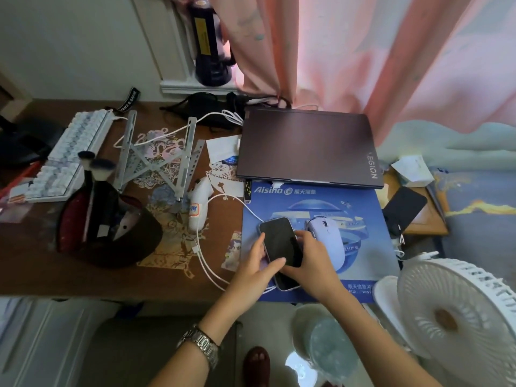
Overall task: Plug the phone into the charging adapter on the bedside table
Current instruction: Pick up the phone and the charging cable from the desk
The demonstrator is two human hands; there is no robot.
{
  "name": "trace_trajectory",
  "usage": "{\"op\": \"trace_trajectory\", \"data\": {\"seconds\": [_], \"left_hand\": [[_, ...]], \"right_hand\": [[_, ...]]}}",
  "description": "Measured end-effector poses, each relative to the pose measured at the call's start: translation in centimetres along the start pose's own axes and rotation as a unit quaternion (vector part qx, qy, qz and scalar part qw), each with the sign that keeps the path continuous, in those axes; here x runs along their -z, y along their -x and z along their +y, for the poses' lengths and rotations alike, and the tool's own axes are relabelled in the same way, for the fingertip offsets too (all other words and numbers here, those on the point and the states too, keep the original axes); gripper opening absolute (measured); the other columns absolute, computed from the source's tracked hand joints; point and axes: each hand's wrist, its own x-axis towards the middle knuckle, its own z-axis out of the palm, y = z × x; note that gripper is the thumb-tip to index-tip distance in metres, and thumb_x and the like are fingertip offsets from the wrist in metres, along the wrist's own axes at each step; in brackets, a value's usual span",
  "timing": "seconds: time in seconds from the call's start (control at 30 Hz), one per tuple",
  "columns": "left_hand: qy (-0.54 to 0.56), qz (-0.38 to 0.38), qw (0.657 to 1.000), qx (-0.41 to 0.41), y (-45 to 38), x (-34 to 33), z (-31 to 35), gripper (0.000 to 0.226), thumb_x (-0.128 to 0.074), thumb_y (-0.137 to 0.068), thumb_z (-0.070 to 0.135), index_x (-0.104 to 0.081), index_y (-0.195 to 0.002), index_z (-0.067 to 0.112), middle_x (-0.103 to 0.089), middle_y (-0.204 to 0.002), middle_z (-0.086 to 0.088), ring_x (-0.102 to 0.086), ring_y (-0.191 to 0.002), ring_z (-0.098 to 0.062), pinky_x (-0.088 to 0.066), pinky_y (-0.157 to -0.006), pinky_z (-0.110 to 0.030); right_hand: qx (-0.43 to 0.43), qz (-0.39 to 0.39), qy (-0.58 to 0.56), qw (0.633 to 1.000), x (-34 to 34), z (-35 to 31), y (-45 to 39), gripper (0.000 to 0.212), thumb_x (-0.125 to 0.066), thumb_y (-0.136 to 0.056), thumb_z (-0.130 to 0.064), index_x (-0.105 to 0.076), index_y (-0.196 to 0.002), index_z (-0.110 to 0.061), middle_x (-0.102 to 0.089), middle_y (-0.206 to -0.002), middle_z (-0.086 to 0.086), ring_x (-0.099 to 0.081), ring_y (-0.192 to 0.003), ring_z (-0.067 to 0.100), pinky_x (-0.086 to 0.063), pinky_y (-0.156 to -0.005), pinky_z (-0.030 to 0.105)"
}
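Note:
A black-screened phone (280, 244) lies tilted over the blue mouse pad (321, 208), held between both hands. My left hand (252, 270) grips its left edge with the thumb across the lower screen. My right hand (312, 258) clasps its right edge and lower part. A white charging cable (208, 268) loops over the brown table and runs under my left hand toward the phone's lower end; the joint itself is hidden. Another loose white connector (195, 248) lies left of the pad. I cannot pick out the charging adapter.
A white mouse (328, 236) sits right beside the phone. A closed laptop (307, 148) lies behind the pad. A cap with brushes (109, 230), a laptop stand (159, 157) and a keyboard (69, 155) fill the left. A white fan (458, 311) stands at the right front.

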Motion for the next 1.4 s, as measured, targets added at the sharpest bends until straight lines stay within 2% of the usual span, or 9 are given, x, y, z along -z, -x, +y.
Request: {"op": "trace_trajectory", "data": {"seconds": [0.17, 0.33, 0.47, 0.7, 0.9, 1.03, 1.1, 1.2, 1.4], "left_hand": [[0.024, 0.003, 1.000, -0.006, -0.3, 0.5, -0.1, 0.071, -0.061, -0.087, 0.035, -0.022, -0.146, 0.033, -0.035, -0.147, 0.007, -0.041, -0.120, 0.007, -0.039, -0.089, -0.009], [0.073, 0.039, 0.996, 0.011, -0.8, 1.4, -0.1, 0.046, -0.049, -0.090, 0.040, -0.040, -0.135, 0.034, -0.045, -0.144, -0.005, -0.049, -0.123, -0.015, -0.039, -0.100, -0.027], [0.092, 0.048, 0.995, 0.011, -1.1, 1.6, 0.2, 0.040, -0.046, -0.092, 0.039, -0.041, -0.131, 0.033, -0.046, -0.143, -0.010, -0.051, -0.118, -0.017, -0.040, -0.100, -0.028], [0.089, 0.038, 0.995, -0.001, -1.0, 1.6, 0.7, 0.038, -0.044, -0.094, 0.035, -0.041, -0.132, 0.030, -0.047, -0.141, -0.010, -0.051, -0.117, -0.017, -0.042, -0.095, -0.023], [0.062, 0.016, 0.998, -0.024, -0.8, 2.0, 2.4, 0.040, -0.047, -0.094, 0.034, -0.040, -0.133, 0.036, -0.052, -0.132, 0.000, -0.054, -0.117, -0.016, -0.045, -0.086, -0.018], [-0.040, -0.003, 0.996, -0.074, -0.4, 2.5, 3.5, 0.042, -0.053, -0.092, 0.032, -0.043, -0.133, 0.035, -0.060, -0.121, 0.009, -0.055, -0.114, -0.003, -0.042, -0.096, -0.020], [-0.146, 0.002, 0.984, -0.099, 0.2, 2.9, 3.3, 0.037, -0.056, -0.091, 0.025, -0.050, -0.127, 0.031, -0.063, -0.112, 0.010, -0.057, -0.108, 0.000, -0.043, -0.088, -0.013], [-0.289, -0.015, 0.951, -0.106, 1.4, 3.3, 1.6, 0.027, -0.060, -0.088, 0.015, -0.061, -0.114, 0.023, -0.065, -0.102, 0.006, -0.061, -0.097, -0.004, -0.049, -0.086, -0.018], [-0.365, -0.004, 0.925, -0.101, 1.5, 2.7, -1.0, 0.024, -0.078, -0.070, 0.028, -0.069, -0.092, 0.024, -0.058, -0.078, 0.015, -0.055, -0.067, -0.004, -0.052, -0.071, -0.027]], "right_hand": [[-0.004, 0.008, -0.030, 1.000, 0.1, -0.2, 0.1, 0.070, -0.083, -0.065, -0.019, -0.043, -0.123, -0.017, -0.057, -0.118, 0.004, -0.055, -0.110, 0.022, -0.050, -0.091, 0.040], [-0.002, 0.014, -0.054, 0.998, -0.1, -0.7, 0.2, 0.080, -0.086, -0.061, -0.014, -0.040, -0.126, -0.022, -0.040, -0.122, 0.001, -0.048, -0.105, 0.012, -0.045, -0.094, 0.026], [-0.009, -0.002, -0.027, 1.000, -0.9, -0.9, -0.1, 0.093, -0.086, -0.060, -0.017, -0.036, -0.138, -0.018, -0.044, -0.133, 0.009, -0.043, -0.124, 0.023, -0.037, -0.106, 0.034], [-0.018, 0.022, -0.055, 0.998, -1.8, -0.9, 0.0, 0.094, -0.085, -0.059, -0.009, -0.033, -0.137, -0.021, -0.039, -0.132, 0.005, -0.040, -0.121, 0.017, -0.029, -0.097, 0.018], [-0.026, 0.044, -0.150, 0.987, -0.5, -1.6, 0.3, 0.092, -0.085, -0.060, -0.005, -0.035, -0.136, -0.020, -0.042, -0.134, 0.005, -0.043, -0.124, 0.016, -0.038, -0.108, 0.035], [-0.025, 0.050, -0.212, 0.976, 1.2, -1.8, 0.8, 0.090, -0.085, -0.062, -0.003, -0.036, -0.134, -0.025, -0.044, -0.132, -0.001, -0.047, -0.124, 0.022, -0.047, -0.102, 0.045], [-0.020, 0.064, -0.210, 0.975, 1.9, -1.7, 1.2, 0.090, -0.085, -0.061, -0.004, -0.037, -0.132, -0.028, -0.044, -0.124, -0.010, -0.049, -0.123, 0.024, -0.050, -0.098, 0.046], [-0.023, 0.078, -0.213, 0.974, 2.9, -1.1, 2.0, 0.089, -0.086, -0.061, -0.005, -0.036, -0.126, -0.039, -0.041, -0.129, -0.004, -0.051, -0.121, 0.028, -0.051, -0.094, 0.050], [-0.030, 0.104, -0.218, 0.970, 3.8, 0.5, 4.0, 0.091, -0.086, -0.058, -0.001, -0.036, -0.125, -0.038, -0.040, -0.133, 0.004, -0.053, -0.117, 0.029, -0.048, -0.099, 0.050]]}}
